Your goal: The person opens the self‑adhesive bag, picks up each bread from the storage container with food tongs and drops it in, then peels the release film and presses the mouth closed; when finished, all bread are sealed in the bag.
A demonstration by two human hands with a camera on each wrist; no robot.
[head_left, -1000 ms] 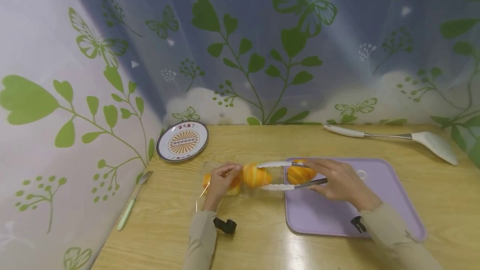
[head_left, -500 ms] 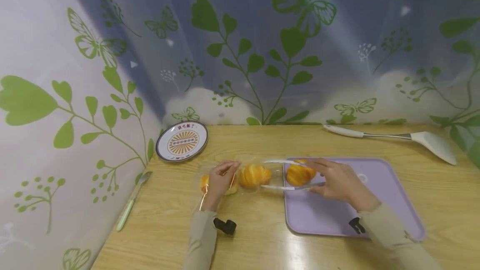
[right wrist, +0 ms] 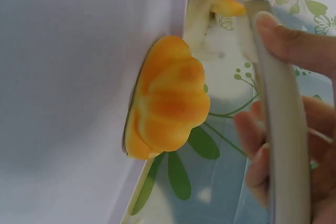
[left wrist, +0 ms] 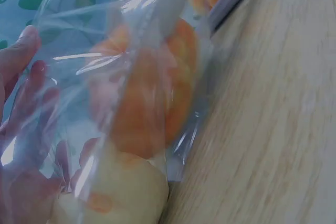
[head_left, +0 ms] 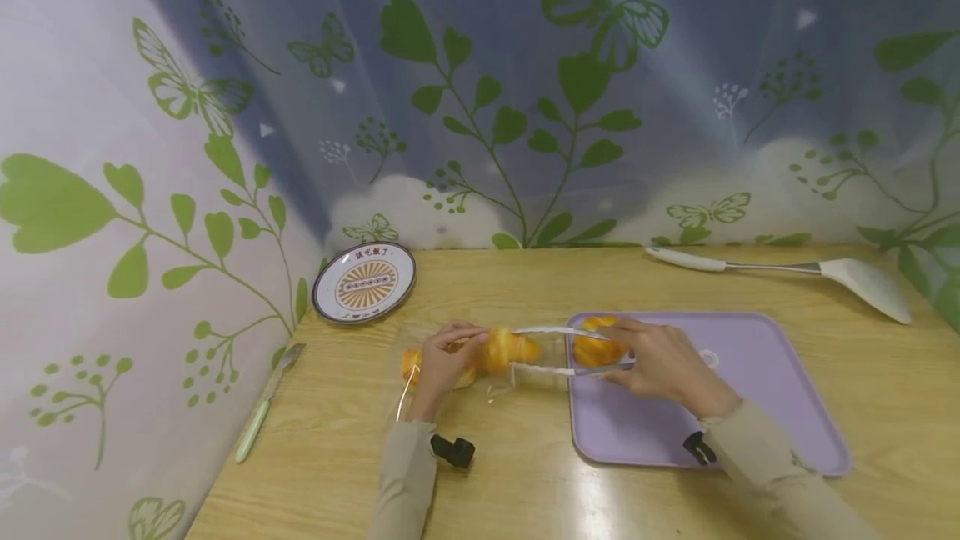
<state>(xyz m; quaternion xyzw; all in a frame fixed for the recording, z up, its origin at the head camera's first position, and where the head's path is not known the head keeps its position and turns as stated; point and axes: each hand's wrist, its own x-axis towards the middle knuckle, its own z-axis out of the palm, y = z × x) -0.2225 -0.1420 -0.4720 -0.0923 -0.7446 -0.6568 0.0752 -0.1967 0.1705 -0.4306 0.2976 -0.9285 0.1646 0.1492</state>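
Observation:
My left hand [head_left: 446, 363] pinches the edge of a clear plastic bag [left wrist: 181, 163]. A pale bread [left wrist: 131, 192] and a croissant [head_left: 510, 350] lie in the bag, seen through the film. With my right hand [head_left: 667, 361] I grip a pair of tongs [right wrist: 286, 124], the thumb pressing on one arm. The tongs' white tips reach left into the bag's mouth, one on either side of the croissant. Between the tong arms, a second croissant [right wrist: 170, 100] sits on the left edge of the purple tray [head_left: 705, 423].
A patterned plate [head_left: 365, 282] stands at the back left of the wooden table [head_left: 517, 473]. Nearer the left edge lies a fork [head_left: 270, 402] with a green handle. Behind the tray, a white-headed spatula [head_left: 772, 267] lies along the back by the printed curtain [head_left: 480, 107].
The tongs drew back slightly to the right from the bagged croissant, then moved left again to reach along its sides. My right hand shifted left with them; my left hand stays on the bag.

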